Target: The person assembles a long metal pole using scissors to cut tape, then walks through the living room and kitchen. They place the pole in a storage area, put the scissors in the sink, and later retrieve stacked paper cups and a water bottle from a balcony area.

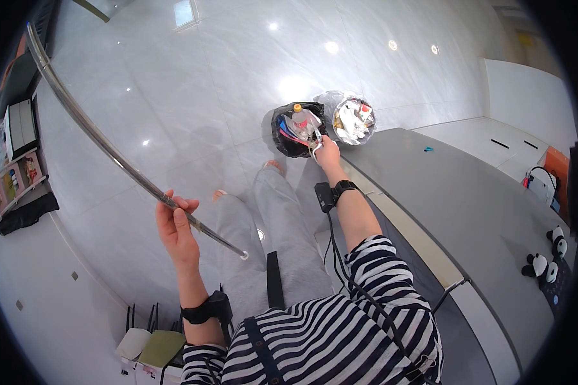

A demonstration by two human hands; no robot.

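My left hand [178, 226] is closed around a long shiny metal pole [109, 150] near its lower end. The pole slants from the far left down to a white end cap above my lap, and its curve may come from the lens. Reaching forward, my right hand [328, 154] grips what looks like a pair of scissors [316, 149] with pale handles. They are over a bin lined with a black bag [281, 146]. Inside that bin are a clear plastic bottle [299, 117] with a yellow cap and some blue and red wrappers.
A second bin with a clear liner [373, 123], full of white waste, stands beside the black one. Along my right runs a grey tabletop [424, 186] with a small teal object [428, 149] and panda figures [538, 264]. Chairs [162, 348] stand at lower left.
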